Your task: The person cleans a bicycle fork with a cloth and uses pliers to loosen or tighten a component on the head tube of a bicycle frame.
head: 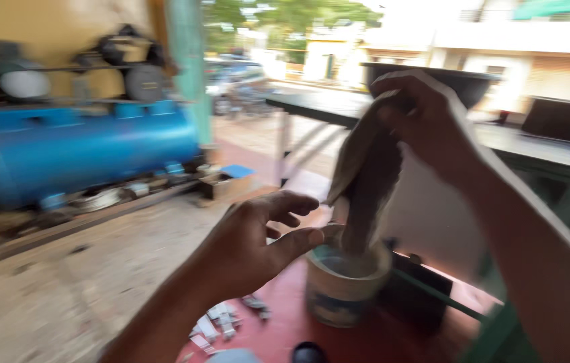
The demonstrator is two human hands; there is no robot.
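My right hand is raised at centre right and grips the top of a grey-brown rag. The rag hangs down, and its lower end dips into a small round tin that stands on a red surface. My left hand hovers just left of the tin with fingers spread, the thumb close to the tin's rim, holding nothing. The whole view is blurred by motion.
A blue cylindrical tank with a motor on top stands at the left against a yellow wall. Small metal bits lie on the red surface. A dark box sits beside the tin. A green table stands at the right.
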